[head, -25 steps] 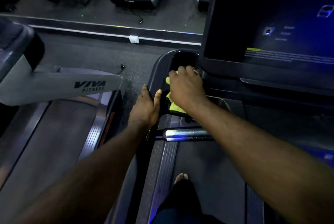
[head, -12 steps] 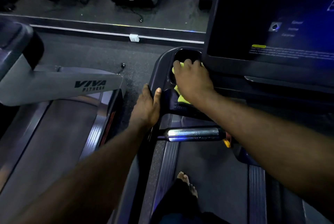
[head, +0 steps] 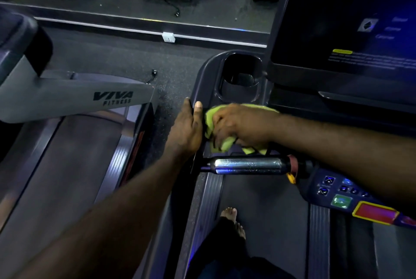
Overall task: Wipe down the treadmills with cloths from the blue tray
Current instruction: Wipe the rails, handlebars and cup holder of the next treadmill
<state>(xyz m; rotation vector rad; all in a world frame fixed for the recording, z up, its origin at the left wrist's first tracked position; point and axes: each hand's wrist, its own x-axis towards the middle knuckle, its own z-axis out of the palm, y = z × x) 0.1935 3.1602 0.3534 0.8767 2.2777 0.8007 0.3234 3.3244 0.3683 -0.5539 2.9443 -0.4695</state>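
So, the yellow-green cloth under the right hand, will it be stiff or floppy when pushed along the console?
Probably floppy: the cloth bunches in folds under the right hand, and a corner droops toward the metal grip bar. On the smooth console it should slide easily, but may crumple rather than stay flat.

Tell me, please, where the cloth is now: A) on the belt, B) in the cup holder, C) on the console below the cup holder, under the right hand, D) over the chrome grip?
C: the right hand holds the cloth on the console, between the empty cup holder and the chrome grip.
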